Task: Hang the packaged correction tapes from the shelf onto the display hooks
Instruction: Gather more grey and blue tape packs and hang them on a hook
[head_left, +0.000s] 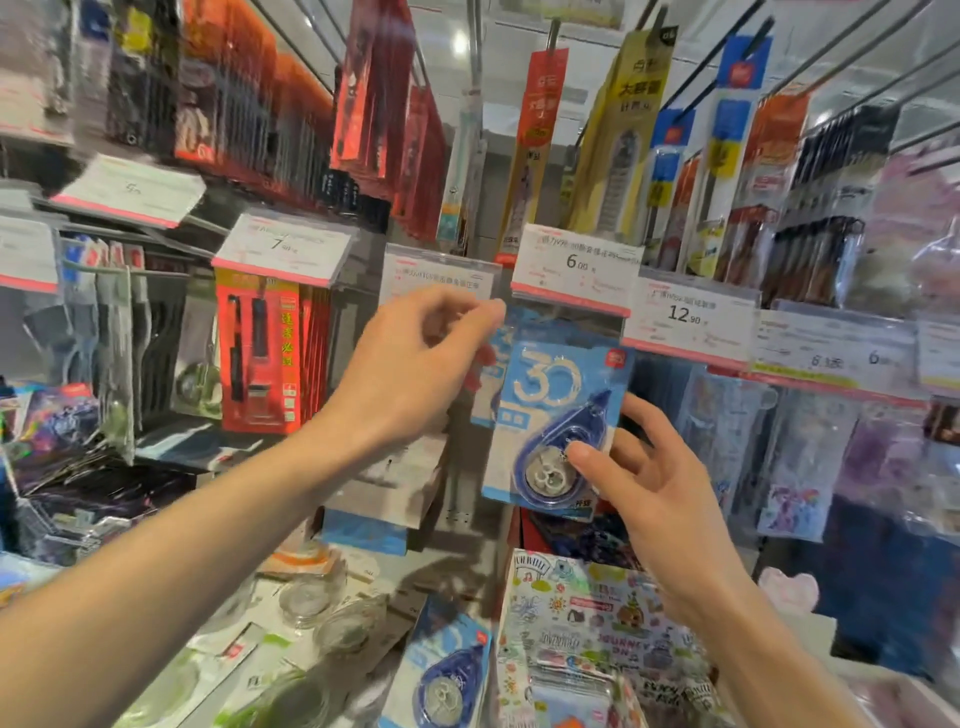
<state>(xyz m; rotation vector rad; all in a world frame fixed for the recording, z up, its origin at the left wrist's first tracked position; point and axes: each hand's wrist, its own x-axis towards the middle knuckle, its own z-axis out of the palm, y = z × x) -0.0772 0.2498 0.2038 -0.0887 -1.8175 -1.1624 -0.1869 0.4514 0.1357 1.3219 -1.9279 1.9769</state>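
Not much to see on the person tbh: both forearms bare up to the frame edge, no sleeves showing, and both hands (410, 374) (649, 483) ungloved, nails short.

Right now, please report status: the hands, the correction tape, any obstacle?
Left hand pinching top of blue correction tape pack. Right hand gripping its lower edge. Pack up under 6.00 price tag; hook not visible. Another pack waits on shelf below.

Red pen packs (258, 358) hanging at left, white price tags (574, 267) above, sticker sheets (597, 623) on shelf below
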